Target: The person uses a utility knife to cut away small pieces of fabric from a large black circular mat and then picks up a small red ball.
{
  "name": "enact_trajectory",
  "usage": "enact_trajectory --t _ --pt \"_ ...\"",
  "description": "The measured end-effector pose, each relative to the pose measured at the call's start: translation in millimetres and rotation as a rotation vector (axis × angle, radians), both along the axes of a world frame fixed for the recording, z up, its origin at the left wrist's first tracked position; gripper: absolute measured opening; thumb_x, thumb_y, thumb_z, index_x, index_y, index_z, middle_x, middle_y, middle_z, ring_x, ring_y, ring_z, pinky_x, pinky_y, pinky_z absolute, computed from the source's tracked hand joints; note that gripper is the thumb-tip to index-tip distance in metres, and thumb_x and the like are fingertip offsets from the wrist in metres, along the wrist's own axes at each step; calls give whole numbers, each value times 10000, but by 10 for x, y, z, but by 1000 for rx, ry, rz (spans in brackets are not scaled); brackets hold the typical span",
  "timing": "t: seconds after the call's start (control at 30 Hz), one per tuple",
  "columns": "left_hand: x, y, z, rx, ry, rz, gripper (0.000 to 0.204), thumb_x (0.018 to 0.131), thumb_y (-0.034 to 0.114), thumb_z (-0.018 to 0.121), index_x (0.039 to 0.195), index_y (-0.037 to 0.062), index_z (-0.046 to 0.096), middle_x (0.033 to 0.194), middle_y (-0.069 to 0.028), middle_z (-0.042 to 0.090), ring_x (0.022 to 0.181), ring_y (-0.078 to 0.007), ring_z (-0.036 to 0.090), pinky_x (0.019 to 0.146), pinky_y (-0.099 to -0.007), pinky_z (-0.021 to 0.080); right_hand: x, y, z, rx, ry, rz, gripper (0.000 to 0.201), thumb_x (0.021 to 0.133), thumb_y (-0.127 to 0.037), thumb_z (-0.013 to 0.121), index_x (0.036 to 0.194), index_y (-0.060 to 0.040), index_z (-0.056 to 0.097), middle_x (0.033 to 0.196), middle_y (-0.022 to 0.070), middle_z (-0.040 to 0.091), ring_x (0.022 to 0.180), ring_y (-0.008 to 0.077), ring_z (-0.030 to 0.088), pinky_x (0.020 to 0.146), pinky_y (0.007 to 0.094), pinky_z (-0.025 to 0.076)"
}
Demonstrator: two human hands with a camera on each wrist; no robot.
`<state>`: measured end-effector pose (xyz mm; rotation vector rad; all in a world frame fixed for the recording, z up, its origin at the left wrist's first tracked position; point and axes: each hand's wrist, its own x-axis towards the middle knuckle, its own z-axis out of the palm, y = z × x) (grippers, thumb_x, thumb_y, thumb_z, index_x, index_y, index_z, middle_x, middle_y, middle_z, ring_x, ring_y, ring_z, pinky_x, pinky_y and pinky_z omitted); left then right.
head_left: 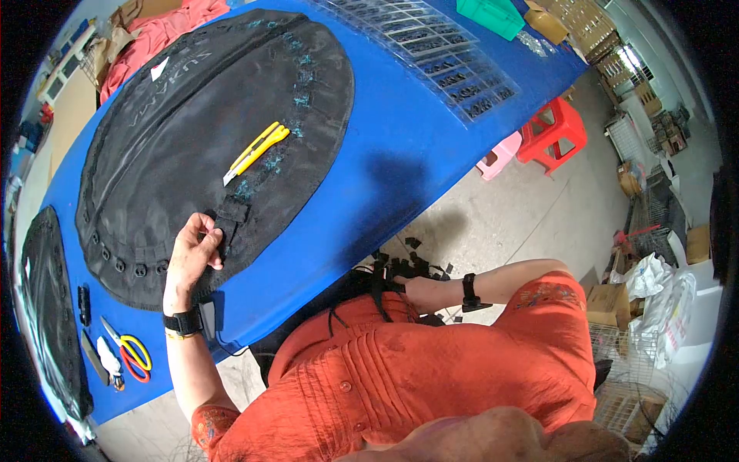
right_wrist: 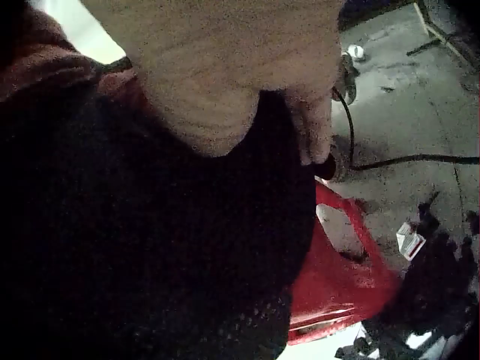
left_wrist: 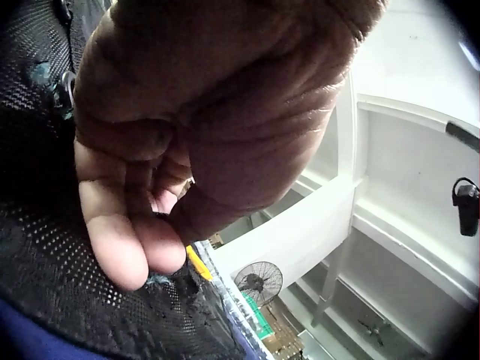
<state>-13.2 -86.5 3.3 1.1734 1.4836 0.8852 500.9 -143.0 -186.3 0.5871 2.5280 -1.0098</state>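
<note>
A big round black mesh fabric [head_left: 208,131] lies on the blue table [head_left: 400,146]. My left hand [head_left: 196,245] rests at its near edge. Thumb and fingers pinch a small black strap tab [head_left: 231,222] sewn there. In the left wrist view the curled fingers [left_wrist: 124,240] press on the mesh [left_wrist: 45,270]. My right hand [head_left: 406,286] is down at my lap, fingers curled into a heap of black strap pieces [head_left: 404,266]. In the right wrist view a fingertip [right_wrist: 315,139] meets a dark piece [right_wrist: 327,166]. A yellow utility knife [head_left: 255,151] lies on the fabric.
Scissors [head_left: 132,354] and small tools lie at the table's near left, beside a second black fabric [head_left: 46,308]. Clear sheets of black parts [head_left: 439,54] and a green bin [head_left: 493,15] sit at the far end. A red stool [head_left: 553,132] and a pink stool [head_left: 500,152] stand on the floor.
</note>
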Motion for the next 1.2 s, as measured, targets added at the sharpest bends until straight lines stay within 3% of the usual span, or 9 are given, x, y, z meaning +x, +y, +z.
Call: enact_trajectory --t 0.13,0.27,0.43,0.57,0.77,0.87,0.97,1.07,1.2 --pt "-13 14 -30 -17 -10 -2 107 1046 118 620 1066 92 518 771 23 568 503 -85 566 501 -257 519 -27 57 193 -96 -8 -47 443 882 -286 724 1278 -125 604 1317 209 635 1233 451 565 893 524 577" --pt "-27 23 -41 -13 -12 -12 99 1049 102 615 1060 82 518 792 16 565 505 -80 564 498 -252 519 -335 197 599 -130 -438 148 502 881 -251 737 1345 -139 582 1343 205 628 1267 444 542 958 508 561" --pt "-2 13 -5 -15 -12 -5 86 1052 72 608 1044 67 523 846 7 564 510 -63 556 490 -240 517 -207 -52 318 -257 69 -273 511 855 -233 760 1332 -127 610 1348 197 627 1285 435 521 1017 482 533" --pt "-1 19 -12 -24 -3 -6 89 1052 87 608 1053 78 520 806 18 565 509 -71 563 493 -244 520 -236 51 604 -223 258 -109 494 837 -227 778 1290 -101 629 1316 212 635 1280 438 520 1051 485 500" --pt "-17 25 -29 -16 -10 -8 91 1057 89 612 1046 68 524 794 23 558 511 -63 560 487 -240 516 -290 158 712 -22 -309 147 427 769 -122 762 1183 -68 668 1119 265 674 913 449 692 765 492 572" --pt "-13 14 -21 -5 -3 -9 95 1058 92 613 1046 65 522 801 21 559 513 -64 562 494 -241 518 -171 46 480 80 -229 55 368 733 -107 760 1093 -50 705 1087 265 681 780 430 706 664 477 572" --pt "12 7 8 -5 -18 0 94 1058 90 611 1049 60 522 814 16 563 515 -66 566 502 -242 520 -129 -48 363 44 -164 -134 308 763 -103 775 1054 -22 718 1100 253 683 883 431 710 749 487 575" --pt "-18 3 -12 -24 -21 -6 89 1058 87 609 1052 60 524 826 8 565 520 -68 573 505 -245 522 -304 -17 1029 -250 153 -448 331 815 -105 787 1130 -35 715 1126 230 694 985 438 703 829 477 568" --pt "-20 33 -9 -26 -18 -16 85 1057 83 607 1049 63 525 839 0 569 524 -70 581 501 -250 527 -172 -62 775 -324 152 -498 331 860 -134 797 1177 -74 720 1198 212 686 1108 437 674 903 454 551"
